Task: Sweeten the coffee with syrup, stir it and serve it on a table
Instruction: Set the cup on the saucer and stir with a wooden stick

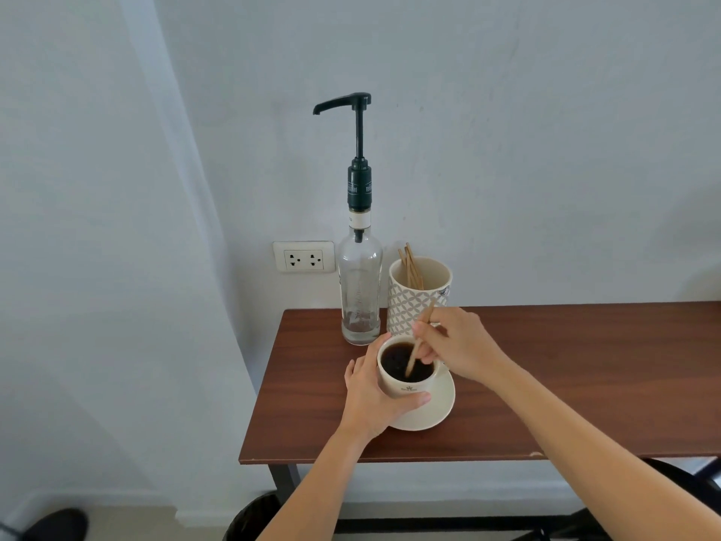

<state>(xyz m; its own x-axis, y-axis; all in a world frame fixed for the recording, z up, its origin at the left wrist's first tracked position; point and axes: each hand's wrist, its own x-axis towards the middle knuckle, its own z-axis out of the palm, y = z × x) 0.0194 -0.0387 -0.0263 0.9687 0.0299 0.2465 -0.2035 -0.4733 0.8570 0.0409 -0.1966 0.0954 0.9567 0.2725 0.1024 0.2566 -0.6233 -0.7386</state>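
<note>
Coffee cup [407,378] gripped by left hand [370,396]; right hand [456,341] pinches stirrer [419,341] (tilted).

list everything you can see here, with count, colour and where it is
coffee cup: one, cream, filled with dark coffee, on the saucer
saucer: one, cream, on the table's left part
stir stick: one, light brown, tip dipped in the coffee
syrup bottle: one, clear glass with a dark pump, nearly empty, behind the cup
stick holder: one, cream with a grey pattern, right of the bottle, holding several spare sticks
table: one, dark brown wood, against the wall
wall socket: one, white, left of the bottle
dark objects under the table: too cut off to identify
shoe: one, black, bottom-left corner
left hand: wrapped around the cup
right hand: pinching the stick
</note>
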